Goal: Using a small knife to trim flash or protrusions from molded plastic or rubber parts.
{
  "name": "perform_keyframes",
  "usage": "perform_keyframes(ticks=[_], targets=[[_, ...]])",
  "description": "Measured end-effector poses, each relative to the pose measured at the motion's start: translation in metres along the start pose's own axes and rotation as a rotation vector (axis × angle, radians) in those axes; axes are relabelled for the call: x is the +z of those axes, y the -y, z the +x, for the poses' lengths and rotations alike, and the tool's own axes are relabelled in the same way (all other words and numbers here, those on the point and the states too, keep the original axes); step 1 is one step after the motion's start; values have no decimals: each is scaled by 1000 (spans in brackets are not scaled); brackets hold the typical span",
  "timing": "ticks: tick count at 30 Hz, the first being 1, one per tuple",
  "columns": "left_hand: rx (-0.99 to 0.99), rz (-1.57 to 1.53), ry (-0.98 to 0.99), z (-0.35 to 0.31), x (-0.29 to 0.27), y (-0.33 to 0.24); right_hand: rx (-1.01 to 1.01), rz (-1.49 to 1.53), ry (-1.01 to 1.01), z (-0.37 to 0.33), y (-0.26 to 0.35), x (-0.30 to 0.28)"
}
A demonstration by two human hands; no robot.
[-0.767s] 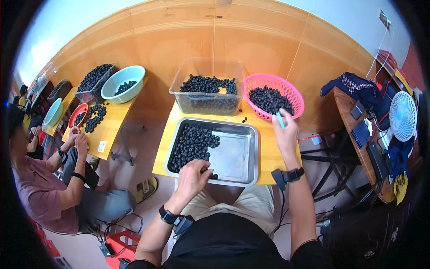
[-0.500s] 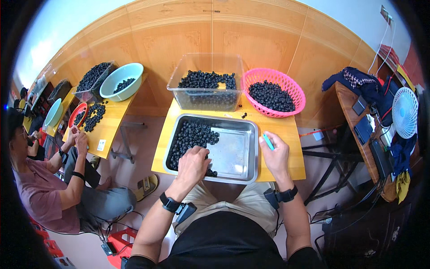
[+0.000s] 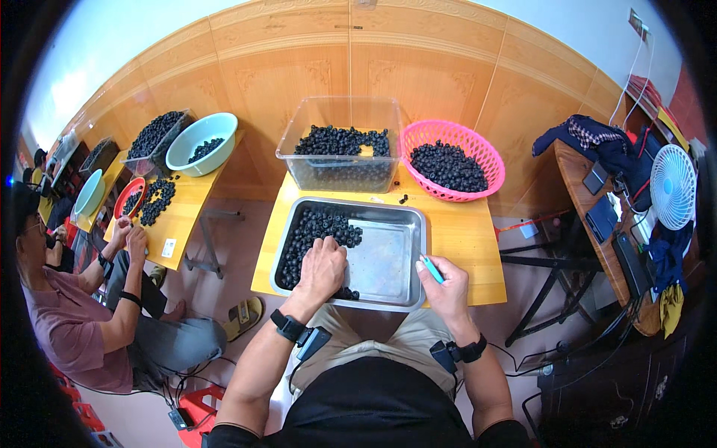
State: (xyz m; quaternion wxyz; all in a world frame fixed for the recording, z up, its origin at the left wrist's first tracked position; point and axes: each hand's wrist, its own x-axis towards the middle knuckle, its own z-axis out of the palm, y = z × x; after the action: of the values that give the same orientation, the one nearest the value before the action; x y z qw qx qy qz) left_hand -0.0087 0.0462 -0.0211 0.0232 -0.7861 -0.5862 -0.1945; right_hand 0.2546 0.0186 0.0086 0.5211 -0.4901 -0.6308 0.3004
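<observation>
A: Down it comes! Our right hand [image 3: 448, 287] has swung from the pink basket [image 3: 491, 170], behind and right of the steel tray [image 3: 385, 257], to the tray's right rim, thumb and fingers closed round a small teal tool [image 3: 432, 270].

B: So both our hands are at the tray again; we'd judge the handling is centred here once more, not at the basket. And the dark fruits [image 3: 306, 231]?

A: Heaped in the tray's left half, with our left hand [image 3: 323, 269] over them, fingers curled down.

B: Pinching one?

A: We can't tell; the back of the hand hides the fingertips. The tool's working end is too small for us to make out, too.

B: And whether our right hand touches the rim?

A: Can't say. Behind the tray, the clear tub's [image 3: 340, 179] wall blurs its lower fruits.
</observation>
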Motion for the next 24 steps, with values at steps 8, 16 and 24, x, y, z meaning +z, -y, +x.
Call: perform_keyframes(ticks=[8,16,24], targets=[[100,15,-28,-3,1,1,-17,-3,41,-10,-1,2],[-49,-502,-39,-2,-34,-21,11,17,52,-16,5,6],[-638,-1849,15,-18,-31,-31,6,27,128,-23,9,18]])
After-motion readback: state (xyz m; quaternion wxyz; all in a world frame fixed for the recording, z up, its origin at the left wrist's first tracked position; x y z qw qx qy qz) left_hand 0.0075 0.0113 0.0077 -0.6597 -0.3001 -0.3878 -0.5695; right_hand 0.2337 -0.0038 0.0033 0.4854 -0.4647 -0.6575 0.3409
